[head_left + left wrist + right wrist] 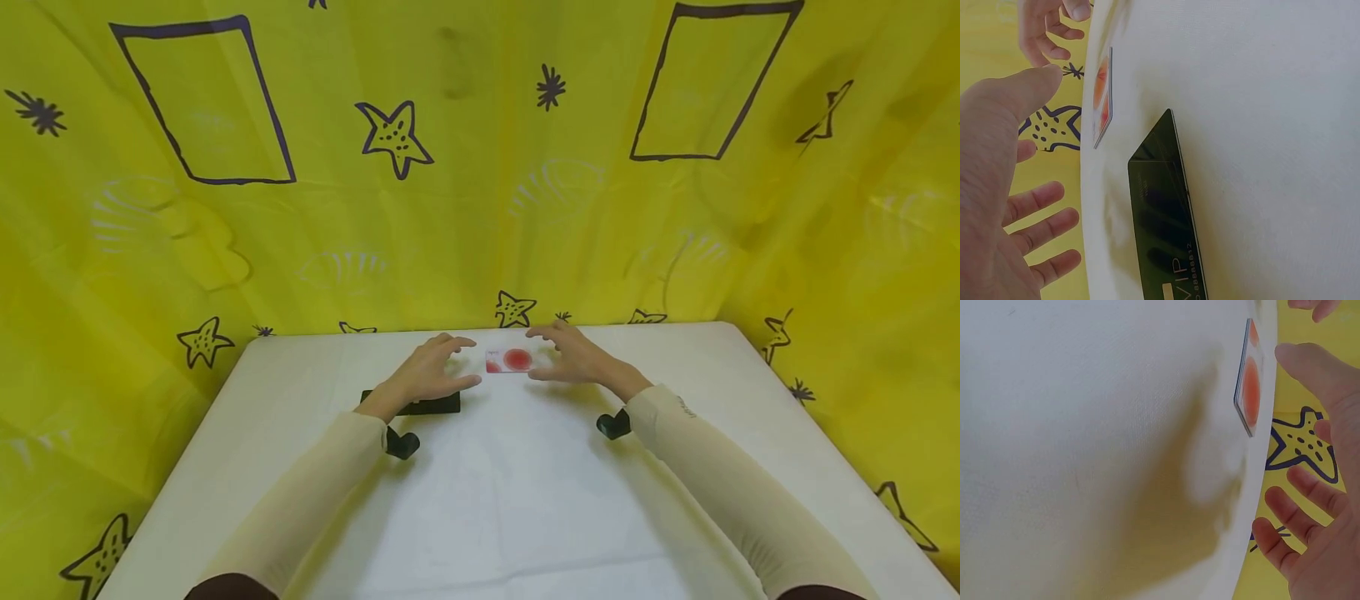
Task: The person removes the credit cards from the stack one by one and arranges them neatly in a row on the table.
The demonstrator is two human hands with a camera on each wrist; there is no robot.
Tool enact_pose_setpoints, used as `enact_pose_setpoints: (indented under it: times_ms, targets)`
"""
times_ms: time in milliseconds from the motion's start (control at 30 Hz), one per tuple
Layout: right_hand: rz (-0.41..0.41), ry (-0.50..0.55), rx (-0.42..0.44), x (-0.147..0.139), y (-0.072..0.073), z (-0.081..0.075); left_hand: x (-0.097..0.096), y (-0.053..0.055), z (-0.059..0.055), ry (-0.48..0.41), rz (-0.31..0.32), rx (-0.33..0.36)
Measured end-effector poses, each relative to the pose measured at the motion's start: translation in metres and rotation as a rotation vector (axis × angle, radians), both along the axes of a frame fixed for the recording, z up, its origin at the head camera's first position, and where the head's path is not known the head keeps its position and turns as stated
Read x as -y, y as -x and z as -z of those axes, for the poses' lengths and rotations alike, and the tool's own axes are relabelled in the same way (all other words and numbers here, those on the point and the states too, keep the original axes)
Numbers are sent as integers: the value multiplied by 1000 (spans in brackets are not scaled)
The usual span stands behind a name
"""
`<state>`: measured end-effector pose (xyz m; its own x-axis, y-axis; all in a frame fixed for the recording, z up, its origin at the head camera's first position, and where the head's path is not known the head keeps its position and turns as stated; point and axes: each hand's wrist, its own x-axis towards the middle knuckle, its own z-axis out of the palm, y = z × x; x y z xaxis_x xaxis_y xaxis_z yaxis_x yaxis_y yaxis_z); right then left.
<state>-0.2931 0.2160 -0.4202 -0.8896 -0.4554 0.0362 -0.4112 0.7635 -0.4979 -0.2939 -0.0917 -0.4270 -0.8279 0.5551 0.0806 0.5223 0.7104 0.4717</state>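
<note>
A white card with a red circle (517,360) lies toward the far side of the table, between both hands. On its left is my left hand (431,369), thumb and fingers spread apart with nothing between them. My right hand (577,357) is on the card's other side, thumb tip close to its right edge and fingers apart. Below my left hand lies a dark card (438,405), partly hidden by the wrist in the head view. In the left wrist view that black card (1160,206) shows VIP lettering and a number. Both wrist views show the hands holding nothing.
The white table (525,492) has its far edge just beyond the hands. A yellow curtain (465,225) with drawn stars and frames hangs behind and on both sides. Dark heart-shaped pieces, one on the left (402,445) and one on the right (613,426), show beside the sleeves.
</note>
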Motion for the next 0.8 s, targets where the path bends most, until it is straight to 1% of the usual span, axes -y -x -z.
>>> enact_pose_setpoints:
  times_ms: [167,367,633,733,800]
  targets:
    - [-8,13,-12,-4,0,2,-2,1,1,-5,14,-17]
    - [4,11,2,-4,2,4,-6,4,2,-6,21,-34]
    - [9,-20,40,-3,10,3,-16,12,3,18,-1,-20]
    - [16,-26,60,-2,12,2,-20,14,3,24,-5,4]
    - [15,-28,59,-2,14,3,-23,15,4,28,-10,17]
